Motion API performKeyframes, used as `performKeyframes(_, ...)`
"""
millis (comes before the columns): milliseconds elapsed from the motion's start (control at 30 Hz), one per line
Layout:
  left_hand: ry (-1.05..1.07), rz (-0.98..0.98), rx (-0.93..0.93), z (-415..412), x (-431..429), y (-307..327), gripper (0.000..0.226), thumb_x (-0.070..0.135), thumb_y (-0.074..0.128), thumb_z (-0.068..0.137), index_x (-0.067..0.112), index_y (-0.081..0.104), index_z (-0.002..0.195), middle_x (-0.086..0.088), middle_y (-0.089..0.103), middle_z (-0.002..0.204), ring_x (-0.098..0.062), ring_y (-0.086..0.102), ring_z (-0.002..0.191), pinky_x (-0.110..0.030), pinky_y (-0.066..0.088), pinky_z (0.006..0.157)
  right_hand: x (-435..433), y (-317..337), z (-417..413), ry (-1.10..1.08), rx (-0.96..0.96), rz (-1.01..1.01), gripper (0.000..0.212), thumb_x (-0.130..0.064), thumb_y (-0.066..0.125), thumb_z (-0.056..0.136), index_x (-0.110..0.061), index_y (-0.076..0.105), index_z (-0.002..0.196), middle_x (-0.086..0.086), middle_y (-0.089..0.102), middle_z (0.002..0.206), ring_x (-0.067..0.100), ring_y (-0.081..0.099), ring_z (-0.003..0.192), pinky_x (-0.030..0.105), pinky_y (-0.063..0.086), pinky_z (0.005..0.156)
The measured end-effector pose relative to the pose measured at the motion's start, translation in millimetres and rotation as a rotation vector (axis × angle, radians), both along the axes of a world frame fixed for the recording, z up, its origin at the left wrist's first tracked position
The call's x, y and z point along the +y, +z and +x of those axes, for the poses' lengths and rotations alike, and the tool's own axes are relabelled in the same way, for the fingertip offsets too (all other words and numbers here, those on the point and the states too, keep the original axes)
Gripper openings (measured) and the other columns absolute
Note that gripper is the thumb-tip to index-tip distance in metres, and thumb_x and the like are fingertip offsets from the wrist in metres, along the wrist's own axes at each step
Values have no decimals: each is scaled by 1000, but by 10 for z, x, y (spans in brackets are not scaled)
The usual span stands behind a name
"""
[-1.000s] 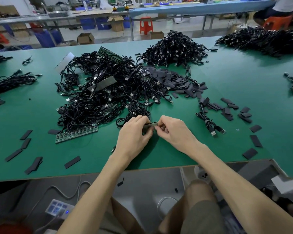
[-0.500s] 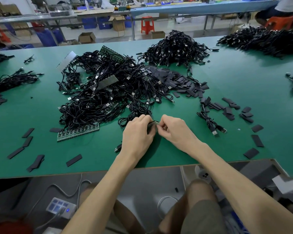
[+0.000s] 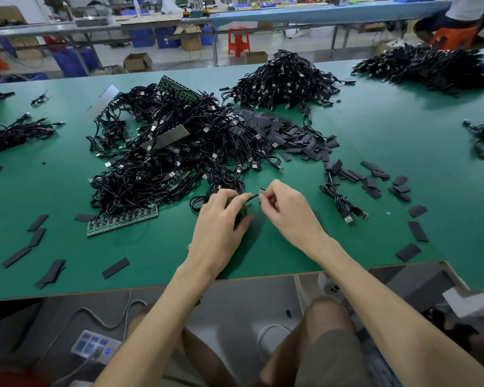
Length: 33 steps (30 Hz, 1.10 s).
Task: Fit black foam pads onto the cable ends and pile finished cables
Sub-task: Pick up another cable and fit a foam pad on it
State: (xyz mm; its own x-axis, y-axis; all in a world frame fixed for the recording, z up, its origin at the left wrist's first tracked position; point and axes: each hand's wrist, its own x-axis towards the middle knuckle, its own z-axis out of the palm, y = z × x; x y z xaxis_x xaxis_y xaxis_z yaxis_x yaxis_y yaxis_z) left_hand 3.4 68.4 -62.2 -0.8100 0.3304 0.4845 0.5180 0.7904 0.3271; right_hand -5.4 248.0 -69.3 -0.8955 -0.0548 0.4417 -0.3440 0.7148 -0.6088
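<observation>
My left hand and my right hand meet just above the green table, near its front edge. The left hand's fingers curl round a black cable and a small green board piece. My right hand pinches the cable's metal plug end between thumb and fingertips. A big tangle of black cables lies just behind the hands. Loose black foam pads spread behind and to the right. A taller cable pile sits further back.
One bundled cable lies right of my hands. Scattered foam pads dot the right front, others the left front. A green circuit strip lies at left. More cable heaps sit at the far right and left.
Both hands have shifted slightly away from me, and the right hand has lifted the plug end so that it shows above its fingers.
</observation>
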Motion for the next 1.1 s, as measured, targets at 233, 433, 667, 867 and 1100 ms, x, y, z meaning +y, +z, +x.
performKeyframes(233, 42, 136, -86, 43, -189, 28, 32, 39, 62, 98, 13, 68, 116, 0, 53, 115, -19, 52, 109, -36, 46, 95, 8, 20, 37, -111, 228, -112, 20, -23, 51, 107, -18, 42, 90, -7, 44, 75, 17, 42, 64, 24, 33, 55)
performKeyframes(433, 17, 37, -64, 73, -261, -4, 18, 24, 68, 96, 17, 72, 112, 0, 58, 112, -22, 53, 108, -35, 40, 95, 63, 19, 10, -216, 209, -327, 13, -27, 43, 109, -20, 42, 99, -2, 63, 86, 11, 64, 73, 29, 49, 62)
performKeyframes(667, 245, -73, -73, 88, -347, -29, 38, -6, 67, 88, 23, 71, 113, -2, 52, 114, -23, 45, 112, -30, 21, 96, 152, 23, -65, -370, 150, -531, 18, -24, 41, 110, -31, 40, 93, -5, 70, 85, 11, 70, 68, 49, 55, 57)
performKeyframes(867, 270, -61, -79, 79, -340, -6, 37, -10, 55, 83, 13, 64, 110, -6, 50, 124, -25, 43, 122, -38, 19, 109, 150, 14, -91, -323, 76, -523, 14, -23, 44, 110, -26, 46, 96, -8, 69, 88, 9, 67, 66, 29, 48, 53)
performKeyframes(1100, 267, -137, -139, -93, -322, -8, 38, -4, 52, 92, 20, 66, 118, 0, 54, 123, -22, 41, 119, -36, 20, 104, 164, -7, -110, -297, 4, -473, 12, -25, 47, 109, -17, 51, 102, -7, 72, 87, 8, 66, 62, 21, 45, 56)
